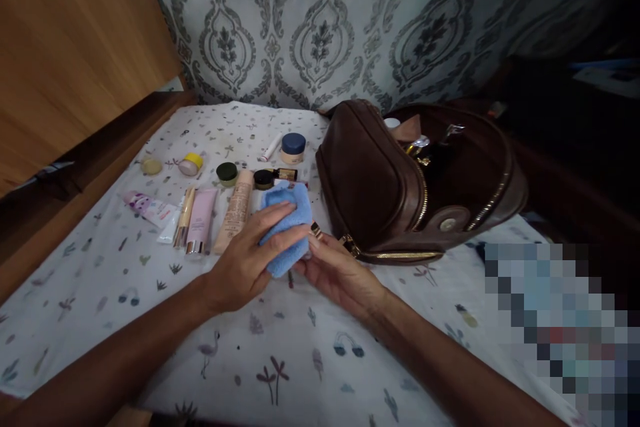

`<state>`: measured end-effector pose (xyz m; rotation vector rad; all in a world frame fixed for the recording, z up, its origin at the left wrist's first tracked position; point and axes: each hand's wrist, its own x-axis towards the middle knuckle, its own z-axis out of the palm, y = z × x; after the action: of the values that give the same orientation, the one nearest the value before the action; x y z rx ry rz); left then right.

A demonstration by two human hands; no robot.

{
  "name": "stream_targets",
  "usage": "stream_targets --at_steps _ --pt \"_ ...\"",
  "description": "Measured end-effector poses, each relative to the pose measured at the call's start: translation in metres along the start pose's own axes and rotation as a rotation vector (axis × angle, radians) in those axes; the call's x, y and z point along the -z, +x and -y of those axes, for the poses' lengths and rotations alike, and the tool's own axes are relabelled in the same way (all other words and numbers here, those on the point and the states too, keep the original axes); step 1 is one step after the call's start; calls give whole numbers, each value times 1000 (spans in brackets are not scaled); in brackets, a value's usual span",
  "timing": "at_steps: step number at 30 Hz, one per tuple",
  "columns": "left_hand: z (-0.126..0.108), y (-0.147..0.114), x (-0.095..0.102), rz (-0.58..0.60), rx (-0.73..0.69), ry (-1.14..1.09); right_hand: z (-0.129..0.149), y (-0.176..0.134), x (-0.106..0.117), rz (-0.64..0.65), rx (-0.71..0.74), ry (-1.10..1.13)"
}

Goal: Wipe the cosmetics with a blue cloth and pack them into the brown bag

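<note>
A folded blue fluffy cloth (299, 203) is gripped in my left hand (239, 273), its fingers wrapped over the front. My right hand (343, 273) is closed beside it, around a small cosmetic container with a shiny gold-and-dark end (315, 230). The cloth presses against that container and hides most of it. Just left of my hands lie a peach tube (237, 207), a pink tube with a silver cap (202, 217) and a slim gold tube (185, 217). Behind the cloth are a black-lidded jar (263, 179) and a small dark bottle (286, 174).
A brown leather bag (360, 173) stands unzipped on the right with items inside. Toward the back are a blue-lidded jar (293, 148), a white tube (271, 147), a green-lidded jar (227, 174) and a yellow-lidded jar (191, 163). A purple-white tube (150, 209) lies left, near the wooden cabinet (85, 33).
</note>
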<state>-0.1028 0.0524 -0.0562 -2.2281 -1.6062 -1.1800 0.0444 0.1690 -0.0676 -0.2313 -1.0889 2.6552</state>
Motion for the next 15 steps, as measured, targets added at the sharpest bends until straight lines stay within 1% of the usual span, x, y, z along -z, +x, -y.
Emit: stream_targets --at_steps 4,7,11,15 --pt "0 3 0 26 189 -99 4 -3 -3 -22 -20 57" --pt "0 2 -4 47 283 -175 4 -6 -6 3 -44 26" --pt "-1 0 -10 69 354 -177 -1 -7 -8 55 -48 -60" --pt "-2 1 -6 54 342 -167 -3 -6 -6 31 -2 -95"
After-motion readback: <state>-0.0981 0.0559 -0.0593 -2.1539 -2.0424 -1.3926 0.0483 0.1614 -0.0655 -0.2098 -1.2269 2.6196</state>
